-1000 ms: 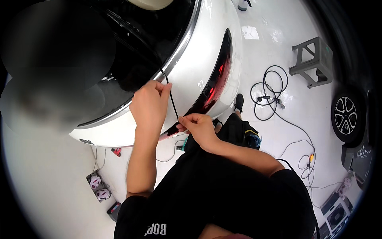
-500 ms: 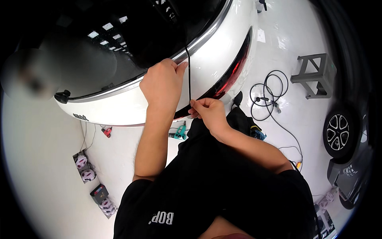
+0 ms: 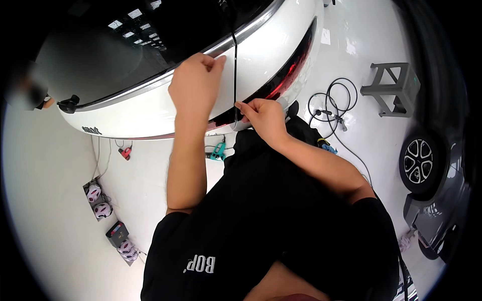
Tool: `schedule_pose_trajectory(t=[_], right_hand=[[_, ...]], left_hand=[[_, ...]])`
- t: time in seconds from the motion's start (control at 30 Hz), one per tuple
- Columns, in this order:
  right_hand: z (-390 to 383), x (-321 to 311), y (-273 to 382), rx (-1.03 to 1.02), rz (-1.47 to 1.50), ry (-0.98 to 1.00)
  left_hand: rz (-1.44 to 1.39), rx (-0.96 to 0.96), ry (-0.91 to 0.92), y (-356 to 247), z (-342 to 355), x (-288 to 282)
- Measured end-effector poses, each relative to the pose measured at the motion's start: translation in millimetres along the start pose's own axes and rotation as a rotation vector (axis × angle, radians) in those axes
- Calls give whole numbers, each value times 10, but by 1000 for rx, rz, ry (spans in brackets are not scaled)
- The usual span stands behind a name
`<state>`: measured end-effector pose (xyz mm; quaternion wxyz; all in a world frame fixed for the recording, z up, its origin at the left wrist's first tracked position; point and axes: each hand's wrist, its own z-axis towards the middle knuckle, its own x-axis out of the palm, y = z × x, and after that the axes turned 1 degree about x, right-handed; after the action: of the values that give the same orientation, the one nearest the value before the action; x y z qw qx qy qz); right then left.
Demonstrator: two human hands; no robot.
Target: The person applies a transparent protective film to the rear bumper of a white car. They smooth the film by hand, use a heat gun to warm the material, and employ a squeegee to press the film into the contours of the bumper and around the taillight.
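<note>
My left hand (image 3: pixel 197 83) is closed, thumb and fingertips together, at the chrome trim (image 3: pixel 248 25) under the dark glass of a white car (image 3: pixel 263 52); what it holds is hidden. A thin black strip (image 3: pixel 235 70) runs straight down from the glass, across the trim and white panel, just right of that hand. Lower on the strip, my right hand (image 3: pixel 258 114) pinches it between thumb and finger beside the dark red tail light (image 3: pixel 290 72). Below the pinch, a short length of strip hangs in a bend.
Right: a grey stool (image 3: pixel 394 89), coiled hose (image 3: pixel 334 90), another car's wheel (image 3: pixel 419 160). Below the white car: a teal tool (image 3: pixel 217 153) and red tool (image 3: pixel 125 153). Lower left: lamp-like units (image 3: pixel 103 210) and a dark case (image 3: pixel 117 233). Far left: part of another person's hand (image 3: pixel 47 103).
Both hands and the car sit higher in the picture than before. The strip, slanted a second ago, now runs nearly vertical, and a bent lower length shows below my right hand.
</note>
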<state>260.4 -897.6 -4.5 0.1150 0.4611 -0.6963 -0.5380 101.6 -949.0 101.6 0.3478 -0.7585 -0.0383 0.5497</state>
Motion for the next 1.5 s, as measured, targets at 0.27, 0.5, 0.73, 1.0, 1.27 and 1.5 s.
schedule_pose_trajectory(t=[0.27, 0.5, 0.73, 1.0, 1.27, 1.5], right_hand=[[35, -146, -64, -51, -137, 146], [-254, -670, 320, -258, 475, 550], [568, -1661, 503, -403, 437, 649], [3317, -3429, 138, -285, 763, -323], [4882, -3499, 754, -765, -13, -382], [4663, -3328, 852, -885, -142, -340]], left_hand=[[-674, 6, 24, 242, -298, -23], [-1287, 119, 128, 78, -684, 314], [-623, 762, -125, -186, -237, 481], [-294, 253, -667, 398, 12, 745], [-260, -49, -910, 323, 184, 862], [-127, -94, -925, 314, 160, 859]])
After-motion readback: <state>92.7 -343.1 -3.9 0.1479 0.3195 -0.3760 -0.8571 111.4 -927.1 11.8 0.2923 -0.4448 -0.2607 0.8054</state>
